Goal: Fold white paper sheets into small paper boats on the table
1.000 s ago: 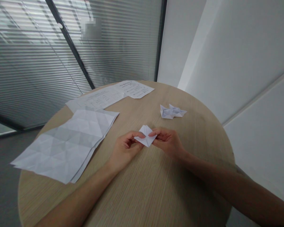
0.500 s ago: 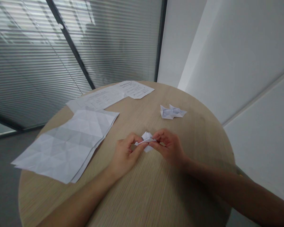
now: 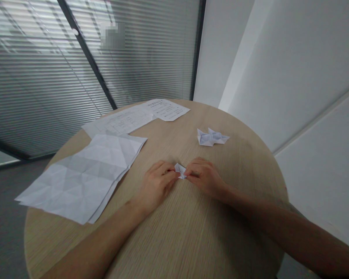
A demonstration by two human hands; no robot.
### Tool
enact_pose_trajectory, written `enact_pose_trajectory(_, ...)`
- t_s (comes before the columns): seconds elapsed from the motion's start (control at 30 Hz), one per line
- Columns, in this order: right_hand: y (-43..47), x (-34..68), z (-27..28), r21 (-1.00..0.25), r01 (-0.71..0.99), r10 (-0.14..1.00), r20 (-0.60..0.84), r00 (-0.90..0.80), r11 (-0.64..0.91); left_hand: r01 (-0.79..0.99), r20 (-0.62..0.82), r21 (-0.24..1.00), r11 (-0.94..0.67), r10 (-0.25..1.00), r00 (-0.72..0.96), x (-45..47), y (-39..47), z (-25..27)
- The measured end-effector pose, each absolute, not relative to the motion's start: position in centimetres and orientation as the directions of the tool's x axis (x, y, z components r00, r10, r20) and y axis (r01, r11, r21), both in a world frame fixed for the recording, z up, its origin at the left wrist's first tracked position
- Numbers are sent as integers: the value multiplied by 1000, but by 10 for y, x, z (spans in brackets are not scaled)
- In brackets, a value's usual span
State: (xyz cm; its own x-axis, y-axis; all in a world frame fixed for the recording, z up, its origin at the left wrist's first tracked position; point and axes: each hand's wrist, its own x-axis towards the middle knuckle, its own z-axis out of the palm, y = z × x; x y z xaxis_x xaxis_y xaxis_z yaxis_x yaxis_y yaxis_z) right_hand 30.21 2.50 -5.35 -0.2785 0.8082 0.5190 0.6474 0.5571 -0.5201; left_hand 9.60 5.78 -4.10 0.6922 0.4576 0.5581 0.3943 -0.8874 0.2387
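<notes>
A small folded piece of white paper [image 3: 180, 170] sits between my two hands near the middle of the round table. My left hand [image 3: 158, 182] pinches its left side, thumb against fingers. On the other side, my right hand [image 3: 205, 176] grips the paper's right edge between thumb and fingertips. Much of the paper is covered by the fingers, so its full shape cannot be made out. Beyond my right hand lies a finished-looking folded paper shape [image 3: 212, 137] with pointed corners.
Creased white sheets [image 3: 84, 176] lie stacked on the left of the wooden table [image 3: 168, 240]. Printed papers [image 3: 133, 118] rest at the far edge. Window blinds [image 3: 151, 50] stand behind, and a white wall [image 3: 308, 77] is to the right.
The folded paper has turned and shows less between my hands. My left hand has rolled over so more of its back shows; both hands still hold the paper.
</notes>
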Motion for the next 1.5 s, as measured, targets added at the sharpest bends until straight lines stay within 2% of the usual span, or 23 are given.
enact_pose_trajectory(0.13,25,304,-53,-482,715,855,390,-343,507,414,443,194,-889,456,772,96,59,-47)
enact_pose_trajectory(0.3,23,304,-47,-509,695,861,336,-383,508,403,396,212,-891,455,798,98,55,-39)
enact_pose_trajectory(0.57,25,299,-50,-608,723,938,300,-173,328,446,439,380,-811,582,685,101,61,-47)
enact_pose_trajectory(0.73,24,297,-50,-615,729,950,263,-168,299,510,409,425,-748,661,629,102,58,-44)
enact_pose_trajectory(0.8,23,298,-48,-575,748,939,274,-206,332,514,415,386,-766,642,645,102,57,-42)
enact_pose_trajectory(0.93,19,300,-47,-420,785,887,284,-363,456,423,415,266,-866,499,761,100,58,-41)
enact_pose_trajectory(1.03,15,301,-45,-296,784,835,262,-484,547,404,351,185,-896,444,824,98,56,-36)
enact_pose_trajectory(1.13,12,302,-41,-216,785,811,238,-535,581,412,277,105,-905,424,862,97,54,-31)
enact_pose_trajectory(1.23,11,304,-39,-223,780,809,226,-543,585,386,278,17,-922,375,884,95,55,-29)
enact_pose_trajectory(1.4,16,308,-41,-334,726,799,249,-547,601,274,280,-188,-943,216,936,94,57,-33)
enact_pose_trajectory(1.5,19,311,-41,-369,711,801,270,-534,598,242,266,-230,-943,179,947,93,56,-34)
